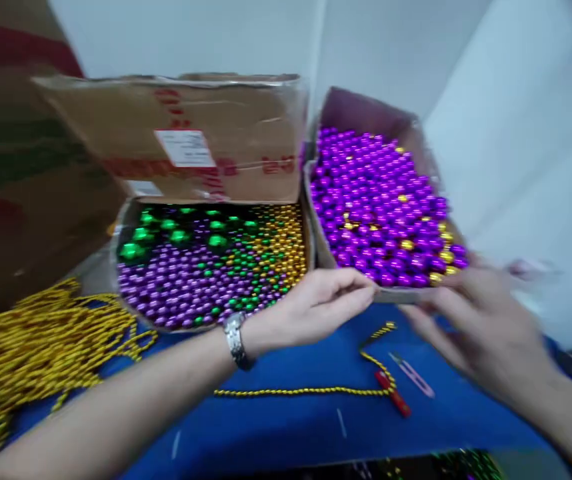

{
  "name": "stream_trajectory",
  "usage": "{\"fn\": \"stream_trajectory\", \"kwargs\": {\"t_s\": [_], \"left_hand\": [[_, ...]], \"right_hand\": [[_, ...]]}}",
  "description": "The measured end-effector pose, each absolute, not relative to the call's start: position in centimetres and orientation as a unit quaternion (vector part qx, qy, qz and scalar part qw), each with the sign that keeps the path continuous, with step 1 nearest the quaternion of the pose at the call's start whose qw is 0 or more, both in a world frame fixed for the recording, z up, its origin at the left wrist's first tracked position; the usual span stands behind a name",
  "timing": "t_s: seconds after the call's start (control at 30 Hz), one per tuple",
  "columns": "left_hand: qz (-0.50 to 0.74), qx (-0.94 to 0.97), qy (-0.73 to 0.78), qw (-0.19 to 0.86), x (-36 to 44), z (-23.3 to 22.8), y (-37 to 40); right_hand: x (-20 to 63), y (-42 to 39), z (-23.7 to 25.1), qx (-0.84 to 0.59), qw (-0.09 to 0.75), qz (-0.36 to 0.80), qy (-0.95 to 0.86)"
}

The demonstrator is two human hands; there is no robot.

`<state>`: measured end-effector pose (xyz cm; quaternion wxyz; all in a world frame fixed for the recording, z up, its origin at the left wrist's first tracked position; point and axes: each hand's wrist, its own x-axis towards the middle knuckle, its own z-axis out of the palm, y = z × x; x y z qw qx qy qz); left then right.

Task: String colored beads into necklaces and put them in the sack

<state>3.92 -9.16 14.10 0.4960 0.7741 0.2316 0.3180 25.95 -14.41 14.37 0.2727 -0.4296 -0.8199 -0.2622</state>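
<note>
Right of centre in the frame, the left hand [316,303] and blurred right hand [471,320] meet, fingers half-curled, at the near edge of the box of purple beads [381,207], apparently reaching for beads, though any grip cannot be told, above the yellow cord [306,391] on the blue tabletop [291,427].

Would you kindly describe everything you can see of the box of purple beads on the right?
The box of purple beads is an open brown cardboard tray, tilted up at the back. It is heaped with glossy purple balls and a few gold ones. It stands at the back of the blue table, beside the box of mixed beads. The left hand and blurred right hand are at its front edge.
</note>
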Motion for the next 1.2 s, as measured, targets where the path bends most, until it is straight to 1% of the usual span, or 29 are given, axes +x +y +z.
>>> {"fn": "stream_trajectory", "kwargs": {"t_s": [0.07, 0.13, 0.17, 0.23, 0.33, 0.5, 0.7, 0.83, 1.03, 1.2], "left_hand": [[0.327, 0.676, 0.191, 0.632, 6.9, 10.5, -9.3], [0.325, 0.588, 0.153, 0.724, 8.8, 8.1, -9.4], [0.317, 0.56, 0.146, 0.751, 9.2, 7.4, -9.4], [0.302, 0.538, 0.16, 0.771, 9.3, 6.7, -9.5], [0.283, 0.534, 0.196, 0.772, 8.6, 6.7, -9.4], [0.267, 0.517, 0.217, 0.784, 7.7, 6.9, -8.9], [0.254, 0.502, 0.218, 0.797, 7.5, 7.4, -9.0], [0.236, 0.515, 0.201, 0.799, 7.3, 7.8, -9.2], [0.17, 0.622, 0.243, 0.725, 5.7, 7.4, -9.2], [0.118, 0.703, 0.274, 0.645, 0.8, 7.9, -9.1]], "right_hand": [[26.0, -14.2, 14.6, -0.441, 0.215, -0.255, -0.833], [25.8, -13.7, 14.5, -0.45, 0.198, -0.238, -0.838], [25.8, -13.4, 14.3, -0.455, 0.203, -0.233, -0.835], [26.2, -13.1, 14.0, -0.468, 0.204, -0.223, -0.83], [27.0, -12.9, 13.5, -0.489, 0.194, -0.223, -0.821], [27.0, -13.2, 12.8, -0.486, 0.144, -0.229, -0.831], [26.0, -13.8, 12.3, -0.501, 0.116, -0.233, -0.825], [25.8, -13.9, 12.5, -0.508, 0.102, -0.262, -0.814], [26.7, -14.0, 12.9, -0.501, 0.1, -0.331, -0.793], [30.0, -13.9, 13.3, -0.51, 0.137, -0.385, -0.757]]}}
